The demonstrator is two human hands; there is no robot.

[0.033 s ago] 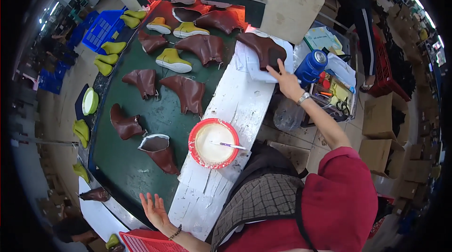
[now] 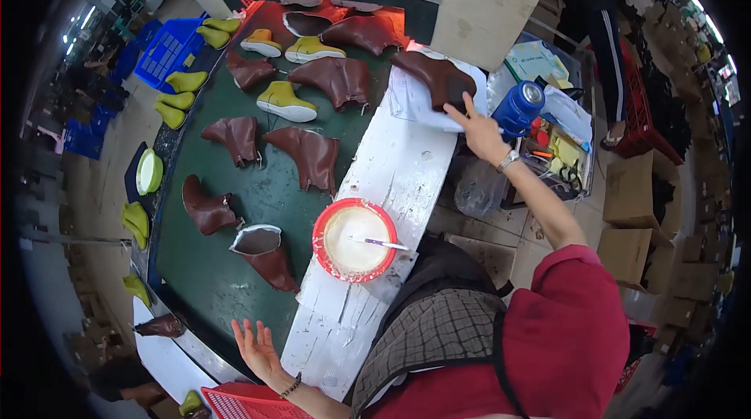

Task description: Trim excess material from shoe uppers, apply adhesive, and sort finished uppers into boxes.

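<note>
My right hand [image 2: 479,129] reaches to a dark brown ankle boot [image 2: 432,75] lying on its side on white papers [image 2: 422,112]. Its fingers are spread, the tips at the boot's dark opening; I cannot tell whether they press on it. Palm up and fingers apart, my left hand [image 2: 256,347] hovers over the near edge of the green work surface [image 2: 223,294], holding nothing. Between the hands, a red-rimmed bowl [image 2: 316,239] of creamy white paste stands on the white bench strip [image 2: 391,176]. A thin-handled tool [image 2: 383,243] rests in it, jutting over the rim.
Several brown boots [image 2: 305,157] and yellow-green shoe shapes [image 2: 286,102] lie on the green surface. Along its left edge are more yellow-green shapes [image 2: 170,115] and a blue crate [image 2: 166,51]. A blue flask [image 2: 518,108] stands right of my right hand. A red basket [image 2: 242,399] sits below my left.
</note>
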